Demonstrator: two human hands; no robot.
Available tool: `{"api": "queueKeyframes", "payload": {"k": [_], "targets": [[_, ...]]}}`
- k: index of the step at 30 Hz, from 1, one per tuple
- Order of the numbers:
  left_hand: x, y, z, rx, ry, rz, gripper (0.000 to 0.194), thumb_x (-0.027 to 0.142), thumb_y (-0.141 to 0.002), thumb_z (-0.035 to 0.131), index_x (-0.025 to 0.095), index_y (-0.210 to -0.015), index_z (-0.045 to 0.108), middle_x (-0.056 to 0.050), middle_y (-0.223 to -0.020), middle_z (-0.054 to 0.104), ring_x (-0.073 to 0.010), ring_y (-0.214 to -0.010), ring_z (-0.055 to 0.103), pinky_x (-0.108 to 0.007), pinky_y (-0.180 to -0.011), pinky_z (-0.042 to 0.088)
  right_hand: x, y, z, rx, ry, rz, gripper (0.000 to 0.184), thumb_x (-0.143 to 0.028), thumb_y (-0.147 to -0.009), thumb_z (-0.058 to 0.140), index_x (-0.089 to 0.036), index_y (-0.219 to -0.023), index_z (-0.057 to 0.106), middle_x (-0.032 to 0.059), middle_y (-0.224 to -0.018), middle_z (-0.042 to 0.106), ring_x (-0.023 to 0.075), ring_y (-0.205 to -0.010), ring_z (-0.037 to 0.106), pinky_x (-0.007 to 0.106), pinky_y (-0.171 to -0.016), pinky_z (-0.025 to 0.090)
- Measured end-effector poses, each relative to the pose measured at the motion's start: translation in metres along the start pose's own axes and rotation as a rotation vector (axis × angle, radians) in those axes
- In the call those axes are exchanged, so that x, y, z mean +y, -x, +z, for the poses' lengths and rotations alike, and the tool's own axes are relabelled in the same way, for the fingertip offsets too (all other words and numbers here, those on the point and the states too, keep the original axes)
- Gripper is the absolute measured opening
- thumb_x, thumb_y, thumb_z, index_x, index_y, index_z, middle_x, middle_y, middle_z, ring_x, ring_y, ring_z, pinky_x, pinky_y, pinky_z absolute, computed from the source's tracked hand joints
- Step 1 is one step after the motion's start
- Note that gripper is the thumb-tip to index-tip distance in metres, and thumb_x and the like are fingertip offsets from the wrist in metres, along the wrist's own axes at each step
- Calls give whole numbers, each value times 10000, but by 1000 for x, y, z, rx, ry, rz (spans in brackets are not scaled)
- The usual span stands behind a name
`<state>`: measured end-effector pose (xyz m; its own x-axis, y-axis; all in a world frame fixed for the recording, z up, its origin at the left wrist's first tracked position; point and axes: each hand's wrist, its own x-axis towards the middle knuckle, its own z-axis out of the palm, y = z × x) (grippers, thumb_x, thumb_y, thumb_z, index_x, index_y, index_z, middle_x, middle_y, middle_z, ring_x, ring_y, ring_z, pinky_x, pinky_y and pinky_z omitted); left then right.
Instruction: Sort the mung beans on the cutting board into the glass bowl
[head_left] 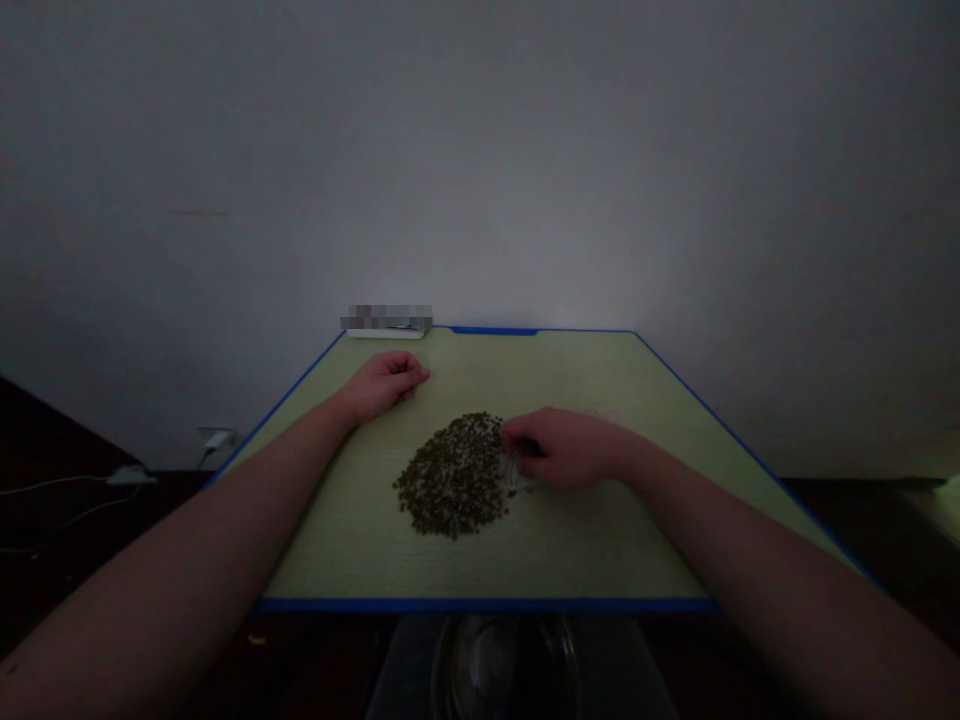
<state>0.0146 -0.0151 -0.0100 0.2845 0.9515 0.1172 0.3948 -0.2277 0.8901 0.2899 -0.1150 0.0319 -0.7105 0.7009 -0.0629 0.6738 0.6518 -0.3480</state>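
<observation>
Your pale yellow-green table [585,560] with its blue edge [480,605], a pile [450,475] before you speckled dark green and pale, plain grey wall [495,170] at the far side, white plug [217,440] on the left, shiny grey bowl [484,655] near you, very dark floor [877,525] on the right

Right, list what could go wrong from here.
The right hand is at the edge of the loose pile, so a careless sweep might scatter pieces across the table. In this dim light, small pieces could be misjudged. The round vessel below the near edge might get bumped.
</observation>
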Motion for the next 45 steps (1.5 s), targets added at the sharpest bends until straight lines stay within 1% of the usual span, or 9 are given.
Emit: {"api": "queueKeyframes", "payload": {"k": [7, 14, 22, 29, 36, 45], "targets": [[3, 2, 1, 1, 11, -10, 287, 429, -724, 616, 173, -667, 500, 57, -466, 465, -62, -393, 364, -210, -408, 257, -3, 3, -6, -67, 28, 6, 111, -143, -693, 522, -181, -783, 575, 11, -708, 595, 122, -596, 477, 234, -536, 297], [3, 1, 0, -6, 4, 3, 284, 428, -730, 611, 175, -663, 502, 62, -466, 460, -64, -397, 371, -211, -414, 263, -5, 5, -6, -69, 91, 19, 92, -167, -706, 515, -185, -779, 567, 15, -713, 602, 124, -599, 478, 238, -525, 287], [2, 2, -1, 1, -12, 7, 276, 415, -736, 605, 171, -660, 501, 57, -466, 464, -62, -401, 369, -208, -419, 265, -3, 10, -11, -120, 115, 65, 86, -207, -712, 542, -185, -783, 587, 13, -701, 604, 119, -573, 468, 241, -502, 267], [1, 1, -2, -3, -9, 13, 285, 431, -733, 612, 175, -669, 505, 55, -473, 464, -70, -408, 385, -212, -418, 265, -4, 10, -10, -118, 123, 58, 81, -186, -702, 543, -191, -772, 583, 5, -687, 590, 121, -572, 472, 242, -493, 262], [5, 3, -1, -11, 1, -1, 285, 425, -733, 608, 175, -655, 497, 61, -455, 455, -63, -389, 357, -212, -410, 253, -2, 10, -10, -109, 119, 55, 99, -189, -718, 528, -192, -798, 587, 14, -724, 611, 124, -592, 476, 244, -514, 279], [3, 0, 0, -6, -6, -7, 285, 429, -728, 612, 175, -662, 502, 59, -466, 459, -67, -404, 371, -216, -418, 265, -9, 9, -10, -120, 119, 16, 80, -195, -722, 541, -187, -782, 593, 14, -711, 611, 121, -583, 480, 238, -505, 277]]}}
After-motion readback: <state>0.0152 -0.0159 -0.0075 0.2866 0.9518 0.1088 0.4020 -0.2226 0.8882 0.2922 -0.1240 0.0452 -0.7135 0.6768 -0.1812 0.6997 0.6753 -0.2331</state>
